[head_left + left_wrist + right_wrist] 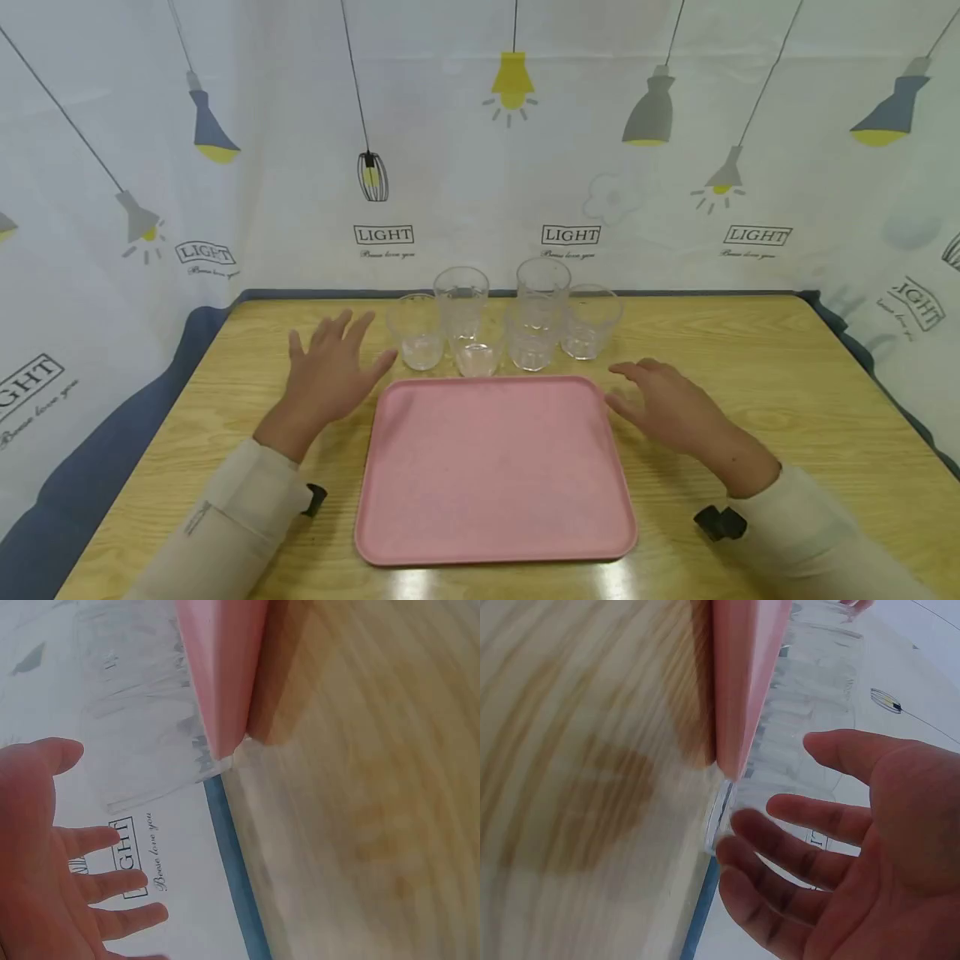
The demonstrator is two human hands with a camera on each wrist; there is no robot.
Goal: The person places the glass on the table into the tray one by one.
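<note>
Several clear drinking glasses stand upright in a cluster at the far side of the table, behind a pink tray (pixel 497 471). My left hand (pixel 330 371) is to the left of the cluster, fingers spread and holding nothing. Its thumb points toward the leftmost glass (pixel 422 348). On the other side, my right hand (pixel 671 408) hovers by the tray's far right corner, fingers loosely bent with nothing in them. The rightmost glass (pixel 585 333) is just beyond its fingertips. In the right wrist view, the tray's side (pixel 739 682) partly hides the glasses.
The tray bears nothing and lies flat on a wood-grain table (pixel 765 367). Behind the table hangs a white curtain (pixel 465 183) printed with lamps, close behind the glasses. Dark wrist straps (pixel 720 523) show under the sleeves.
</note>
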